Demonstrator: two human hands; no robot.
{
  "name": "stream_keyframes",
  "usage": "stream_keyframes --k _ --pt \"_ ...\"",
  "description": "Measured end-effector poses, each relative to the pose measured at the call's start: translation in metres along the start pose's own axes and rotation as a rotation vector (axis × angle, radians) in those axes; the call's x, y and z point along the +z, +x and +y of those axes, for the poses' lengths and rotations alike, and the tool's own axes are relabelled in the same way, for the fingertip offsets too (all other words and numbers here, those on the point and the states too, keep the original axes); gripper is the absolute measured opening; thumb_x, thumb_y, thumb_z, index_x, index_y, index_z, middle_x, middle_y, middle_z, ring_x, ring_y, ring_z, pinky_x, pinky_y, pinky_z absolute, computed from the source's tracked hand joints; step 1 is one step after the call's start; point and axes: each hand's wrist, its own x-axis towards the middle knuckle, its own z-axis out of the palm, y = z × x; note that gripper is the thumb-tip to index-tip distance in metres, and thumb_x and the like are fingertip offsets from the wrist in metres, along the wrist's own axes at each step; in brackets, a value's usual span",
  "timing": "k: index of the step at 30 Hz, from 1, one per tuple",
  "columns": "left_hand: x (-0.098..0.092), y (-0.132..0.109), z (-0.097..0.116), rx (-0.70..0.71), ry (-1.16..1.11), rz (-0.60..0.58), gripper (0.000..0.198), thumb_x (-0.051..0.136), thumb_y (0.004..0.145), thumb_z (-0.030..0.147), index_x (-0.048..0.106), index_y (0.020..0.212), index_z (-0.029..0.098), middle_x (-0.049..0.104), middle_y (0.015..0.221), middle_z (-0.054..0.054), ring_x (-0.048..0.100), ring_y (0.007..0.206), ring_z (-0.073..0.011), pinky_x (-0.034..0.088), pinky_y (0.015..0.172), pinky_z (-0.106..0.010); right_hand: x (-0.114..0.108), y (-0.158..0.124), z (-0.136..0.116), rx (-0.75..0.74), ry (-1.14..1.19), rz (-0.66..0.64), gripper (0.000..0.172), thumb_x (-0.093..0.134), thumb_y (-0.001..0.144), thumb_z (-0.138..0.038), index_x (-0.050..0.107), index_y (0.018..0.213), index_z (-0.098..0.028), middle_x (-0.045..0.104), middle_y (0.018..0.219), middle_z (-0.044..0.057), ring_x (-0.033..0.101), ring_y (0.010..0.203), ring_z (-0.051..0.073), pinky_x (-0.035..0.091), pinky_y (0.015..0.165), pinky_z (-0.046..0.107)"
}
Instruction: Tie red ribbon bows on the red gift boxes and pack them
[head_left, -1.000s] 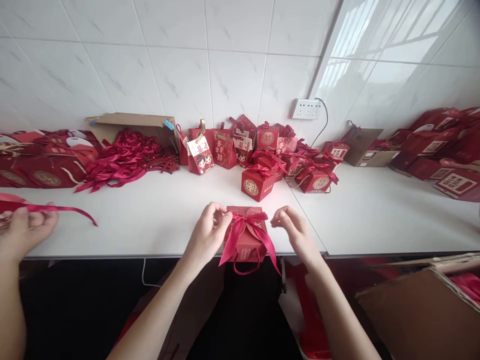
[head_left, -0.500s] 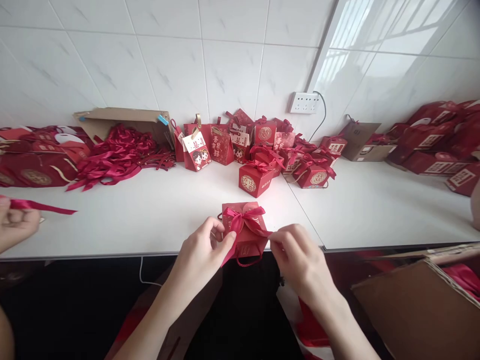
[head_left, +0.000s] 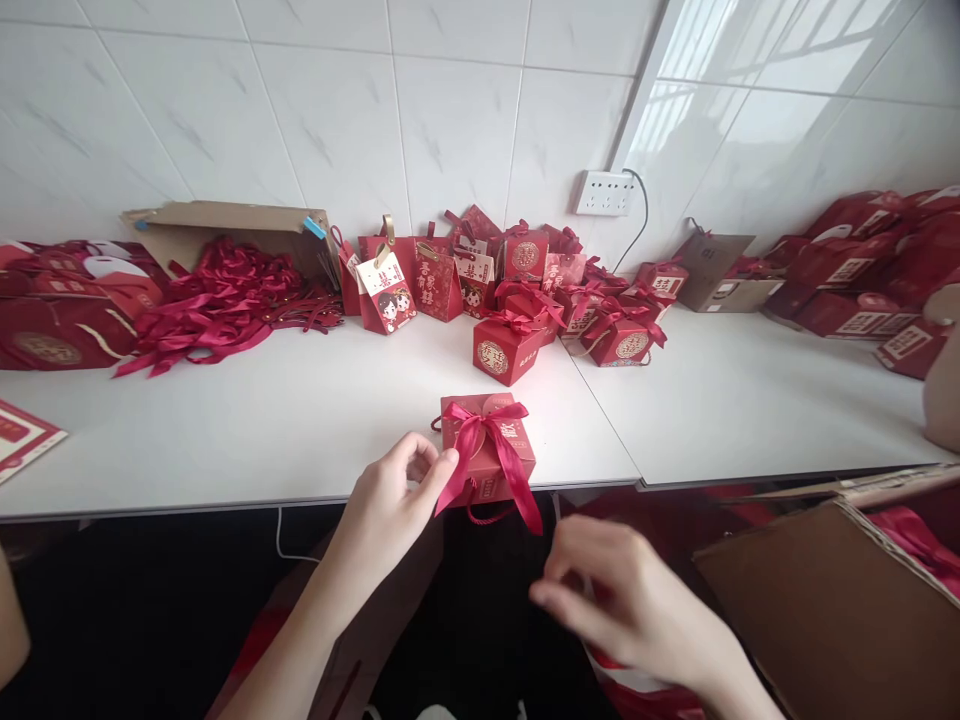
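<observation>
Fingers [head_left: 411,447] half curled, hold unclear, the left hand [head_left: 391,500] flanks a glossy ribbon bow [head_left: 511,462] on a boxy carton [head_left: 489,487] at the smooth table's [head_left: 300,430] edge; the blurred right hand [head_left: 626,580] hangs empty, thumb parted.

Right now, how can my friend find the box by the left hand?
Find the white table against the tiled wall. At its near edge, beside the left hand, sits a red box topped with a bow. Unlike the bow-topped boxes clustered farther back, it stands by itself, with ribbon tails draping over its near side.

Bare hands [head_left: 401,492], bare slender forearms [head_left: 319,615]; black clothing [head_left: 476,600] between and below.
</observation>
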Motion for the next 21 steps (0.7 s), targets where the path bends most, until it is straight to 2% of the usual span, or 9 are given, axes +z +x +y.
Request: stream_keyframes --k 2,3,5,6,7,9,12,15,21 --pt "-0.002 -0.004 0.000 -0.050 0.022 -0.030 0.044 0.041 0.082 0.059 0.043 0.062 0.020 0.048 0.054 0.004 0.048 0.053 -0.0123 0.037 0.054 -0.023 -0.015 0.015 0.007 0.007 -0.001 0.243 0.011 0.058 0.085 -0.029 0.055 0.081 -0.020 0.057 0.075 0.001 0.056 0.068 0.012 0.046 0.062 0.023" --pt "-0.002 -0.006 -0.001 -0.069 0.019 -0.054 0.046 0.041 0.082 0.060 0.043 0.060 0.020 0.049 0.054 0.004 0.048 0.052 -0.0123 0.038 0.054 -0.023 -0.018 0.025 0.013 0.010 -0.027 0.297 0.021 0.064 0.081 -0.033 0.055 0.095 -0.020 0.058 0.090 0.005 0.058 0.083 0.016 0.049 0.072 0.028" --pt "-0.002 -0.008 -0.001 -0.090 -0.016 -0.109 0.045 0.042 0.082 0.059 0.047 0.061 0.020 0.054 0.057 0.003 0.052 0.055 -0.0127 0.040 0.056 -0.023 -0.016 0.046 0.028 0.006 -0.036 0.263 0.067 0.073 0.070 -0.041 0.042 0.126 -0.021 0.047 0.123 0.013 0.048 0.115 0.026 0.045 0.093 0.040" --pt "-0.002 -0.009 -0.001 -0.091 -0.040 -0.130 0.043 0.044 0.082 0.058 0.050 0.063 0.020 0.058 0.060 0.002 0.055 0.058 -0.0131 0.042 0.059 -0.023 -0.012 0.056 0.035 -0.007 -0.008 0.212 0.085 0.077 0.065 -0.043 0.032 0.134 -0.022 0.039 0.132 0.015 0.041 0.124 0.028 0.041 0.100 0.043" --pt "-0.001 -0.010 -0.001 -0.085 -0.064 -0.141 0.041 0.045 0.082 0.057 0.052 0.065 0.020 0.061 0.063 0.002 0.058 0.062 -0.0136 0.043 0.062 -0.023 -0.008 0.064 0.042 -0.026 0.032 0.165 0.094 0.078 0.062 -0.043 0.026 0.138 -0.023 0.035 0.136 0.015 0.036 0.128 0.028 0.038 0.103 0.045" --pt "0.000 -0.010 -0.001 -0.062 -0.101 -0.153 0.037 0.046 0.083 0.054 0.054 0.068 0.020 0.064 0.068 0.001 0.061 0.069 -0.0145 0.044 0.068 -0.023 0.001 0.076 0.050 -0.045 0.109 0.106 0.097 0.078 0.064 -0.038 0.020 0.140 -0.024 0.034 0.136 0.014 0.035 0.129 0.027 0.036 0.105 0.044" --pt "0.002 -0.011 -0.002 -0.044 -0.149 -0.193 0.035 0.046 0.084 0.051 0.055 0.071 0.020 0.065 0.072 0.001 0.061 0.072 -0.0147 0.044 0.068 -0.022 0.008 0.081 0.052 -0.014 0.160 0.108 0.090 0.075 0.068 -0.031 0.022 0.140 -0.027 0.038 0.131 0.012 0.040 0.125 0.026 0.039 0.103 0.044" --pt "0.005 -0.014 -0.003 -0.058 -0.176 -0.211 0.036 0.046 0.084 0.051 0.053 0.069 0.019 0.064 0.071 0.000 0.060 0.069 -0.0147 0.044 0.064 -0.022 0.009 0.080 0.051 0.009 0.156 0.112 0.090 0.076 0.066 -0.032 0.024 0.140 -0.028 0.038 0.129 0.011 0.041 0.123 0.027 0.040 0.102 0.044" --pt "0.012 -0.019 0.000 -0.045 -0.265 -0.308 0.028 0.047 0.085 0.045 0.057 0.079 0.020 0.070 0.081 -0.003 0.065 0.081 -0.0180 0.049 0.077 -0.026 0.007 0.076 0.049 -0.009 0.080 0.104 0.087 0.075 0.066 -0.031 0.026 0.139 -0.026 0.035 0.131 0.011 0.037 0.127 0.027 0.039 0.103 0.042"
